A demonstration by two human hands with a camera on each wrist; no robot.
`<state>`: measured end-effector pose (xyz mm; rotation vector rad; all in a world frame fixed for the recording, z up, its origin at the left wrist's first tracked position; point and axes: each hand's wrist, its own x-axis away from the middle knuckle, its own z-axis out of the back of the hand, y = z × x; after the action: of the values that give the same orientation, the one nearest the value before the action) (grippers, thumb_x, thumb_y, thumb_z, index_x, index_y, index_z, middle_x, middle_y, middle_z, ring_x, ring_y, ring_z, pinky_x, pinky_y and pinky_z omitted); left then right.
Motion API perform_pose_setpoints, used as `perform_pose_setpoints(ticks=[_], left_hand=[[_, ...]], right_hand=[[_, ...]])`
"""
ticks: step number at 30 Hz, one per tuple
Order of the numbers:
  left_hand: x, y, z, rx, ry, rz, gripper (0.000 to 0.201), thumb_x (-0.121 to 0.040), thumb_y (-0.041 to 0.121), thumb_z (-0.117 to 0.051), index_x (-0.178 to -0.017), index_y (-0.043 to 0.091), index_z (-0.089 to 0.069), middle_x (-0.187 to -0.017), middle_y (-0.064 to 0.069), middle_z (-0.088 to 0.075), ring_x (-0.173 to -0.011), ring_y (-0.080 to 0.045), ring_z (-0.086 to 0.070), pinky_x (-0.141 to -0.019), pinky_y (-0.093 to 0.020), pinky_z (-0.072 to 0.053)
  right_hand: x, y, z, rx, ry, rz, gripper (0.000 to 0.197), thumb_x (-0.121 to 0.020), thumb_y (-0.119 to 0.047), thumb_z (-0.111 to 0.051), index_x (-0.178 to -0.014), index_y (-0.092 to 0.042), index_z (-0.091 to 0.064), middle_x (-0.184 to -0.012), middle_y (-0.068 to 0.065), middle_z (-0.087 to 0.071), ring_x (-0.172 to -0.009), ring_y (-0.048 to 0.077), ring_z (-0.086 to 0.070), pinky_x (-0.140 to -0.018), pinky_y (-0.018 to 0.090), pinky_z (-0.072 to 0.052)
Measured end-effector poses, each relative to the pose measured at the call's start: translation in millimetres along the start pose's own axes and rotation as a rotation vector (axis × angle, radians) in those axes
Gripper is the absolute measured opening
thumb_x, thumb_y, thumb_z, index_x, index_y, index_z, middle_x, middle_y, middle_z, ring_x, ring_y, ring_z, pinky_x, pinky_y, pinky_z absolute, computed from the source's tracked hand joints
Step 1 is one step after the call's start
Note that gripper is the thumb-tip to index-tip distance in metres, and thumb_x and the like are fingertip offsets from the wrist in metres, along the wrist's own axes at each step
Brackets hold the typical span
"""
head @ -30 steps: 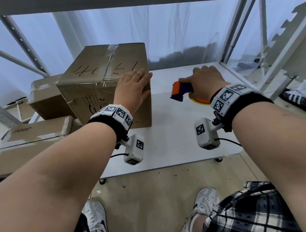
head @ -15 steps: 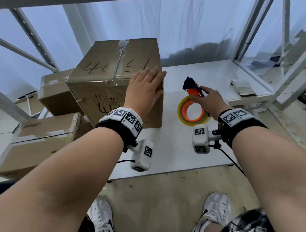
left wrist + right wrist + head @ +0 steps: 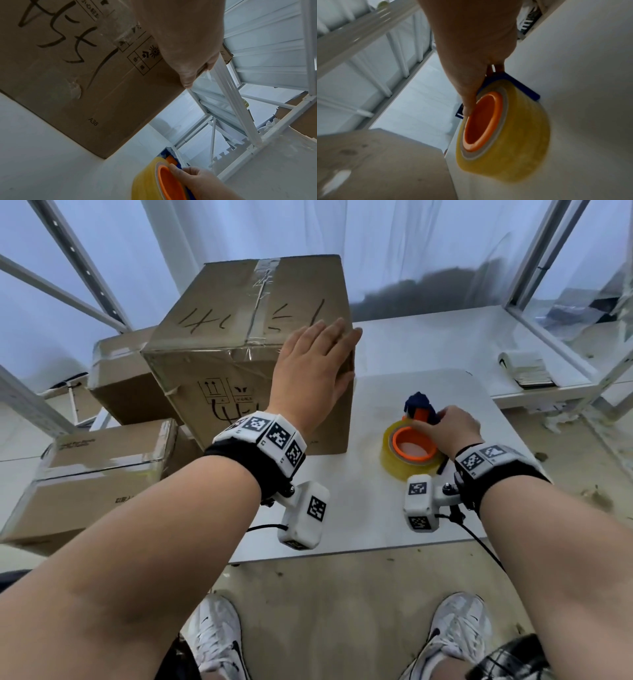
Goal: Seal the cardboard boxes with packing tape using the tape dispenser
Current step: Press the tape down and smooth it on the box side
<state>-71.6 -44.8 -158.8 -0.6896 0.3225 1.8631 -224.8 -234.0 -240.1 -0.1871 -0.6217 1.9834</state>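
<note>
A tall cardboard box (image 3: 239, 347) with black marker writing and a taped top seam stands on the white table (image 3: 376, 508). My left hand (image 3: 318, 368) lies flat against its near right upper corner, fingers straight; the same left hand (image 3: 185, 44) shows on the box face (image 3: 68, 81). To the right, the tape dispenser (image 3: 411, 446), blue and orange with a yellowish roll, lies on the table. My right hand (image 3: 445, 429) grips it at the handle end. Close up, the fingers (image 3: 471, 86) curl at the orange hub of the roll (image 3: 503, 129).
More cardboard boxes (image 3: 96, 474) are stacked to the left, off the table. A white shelf (image 3: 479, 344) behind carries a small folded stack (image 3: 527, 368). White metal frame posts (image 3: 534, 261) rise at the right. My shoes (image 3: 215, 642) are on the floor below.
My right hand has brought the dispenser down from the far right and laid it flat on the table beside the box. My left hand stays on the box corner.
</note>
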Motion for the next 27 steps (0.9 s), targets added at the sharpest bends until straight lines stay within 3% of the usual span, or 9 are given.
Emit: perform_pose_setpoints(ticks=[2,4,7,10,16,21,23,25,27], left_hand=[[0,1,1,-0.003,-0.012,0.005,0.055,-0.088,0.035,-0.060,-0.140,0.021,-0.046,-0.140,-0.005,-0.051,-0.128,-0.029,-0.047,-0.110,-0.041,-0.028],[-1,2,6,0.016,-0.043,0.022,0.060,-0.091,0.036,-0.058,-0.145,0.020,-0.038,-0.145,-0.005,-0.045,-0.133,-0.027,-0.041,-0.113,-0.038,-0.022],[0,-2,16,0.071,-0.139,0.035,0.065,-0.095,0.036,-0.051,-0.150,0.016,-0.024,-0.153,-0.003,-0.033,-0.142,-0.020,-0.028,-0.116,-0.030,-0.008],[7,-19,29,0.083,-0.186,-0.034,0.062,-0.094,0.034,-0.047,-0.149,0.015,-0.025,-0.155,-0.003,-0.027,-0.144,-0.018,-0.022,-0.116,-0.028,-0.002],[48,-83,64,0.061,-0.275,0.113,0.058,-0.098,0.034,-0.038,-0.151,0.018,-0.021,-0.158,-0.001,-0.020,-0.146,-0.013,-0.014,-0.116,-0.026,0.002],[72,-145,94,0.197,-0.324,0.379,0.046,-0.101,0.026,-0.032,-0.147,0.027,-0.033,-0.155,0.007,-0.026,-0.144,-0.012,-0.017,-0.117,-0.029,-0.002],[70,-159,101,0.370,-0.305,0.461,0.039,-0.102,0.029,-0.036,-0.139,0.026,-0.047,-0.149,0.007,-0.039,-0.137,-0.014,-0.033,-0.116,-0.035,-0.021],[67,-164,103,0.496,-0.242,0.511,0.034,-0.099,0.038,-0.042,-0.116,0.021,-0.066,-0.124,0.001,-0.063,-0.108,-0.015,-0.057,-0.096,-0.034,-0.043],[62,-166,100,0.534,-0.158,0.543,0.036,-0.096,0.046,-0.046,-0.089,0.020,-0.071,-0.086,-0.002,-0.070,-0.077,-0.016,-0.062,-0.077,-0.032,-0.048]], right_hand=[[4,-11,2,-0.033,0.134,0.128,0.065,-0.078,-0.045,-0.071,-0.129,-0.012,-0.048,-0.128,0.015,-0.050,-0.122,0.033,-0.042,-0.098,0.042,-0.037],[12,-33,6,-0.239,0.162,0.392,0.073,-0.078,-0.032,-0.073,-0.139,-0.014,-0.039,-0.134,0.012,-0.044,-0.125,0.029,-0.039,-0.106,0.041,-0.035],[36,-76,14,-0.424,0.178,0.692,0.083,-0.074,-0.028,-0.069,-0.145,-0.013,-0.030,-0.138,0.010,-0.040,-0.127,0.025,-0.039,-0.109,0.043,-0.034],[67,-119,27,-0.360,0.320,0.910,0.078,-0.070,-0.033,-0.055,-0.142,-0.008,-0.035,-0.136,0.013,-0.044,-0.126,0.028,-0.042,-0.108,0.042,-0.033],[108,-198,24,-0.041,0.250,1.123,0.060,-0.077,-0.026,-0.048,-0.135,-0.009,-0.048,-0.132,0.009,-0.054,-0.122,0.026,-0.048,-0.107,0.036,-0.027],[112,-256,8,0.234,0.005,1.095,0.051,-0.101,-0.035,-0.027,-0.148,-0.015,-0.032,-0.154,0.004,-0.033,-0.142,0.019,-0.028,-0.118,0.035,-0.017],[110,-268,4,0.265,-0.062,1.100,0.052,-0.103,-0.044,-0.019,-0.138,-0.017,-0.046,-0.141,0.006,-0.049,-0.131,0.023,-0.044,-0.110,0.039,-0.034],[109,-273,3,0.242,-0.046,1.089,0.057,-0.101,-0.051,-0.015,-0.101,-0.018,-0.061,-0.099,0.003,-0.065,-0.092,0.020,-0.062,-0.080,0.035,-0.049],[102,-271,4,0.244,-0.001,1.064,0.059,-0.099,-0.055,-0.017,-0.077,-0.019,-0.058,-0.074,0.000,-0.059,-0.069,0.017,-0.056,-0.059,0.028,-0.041]])
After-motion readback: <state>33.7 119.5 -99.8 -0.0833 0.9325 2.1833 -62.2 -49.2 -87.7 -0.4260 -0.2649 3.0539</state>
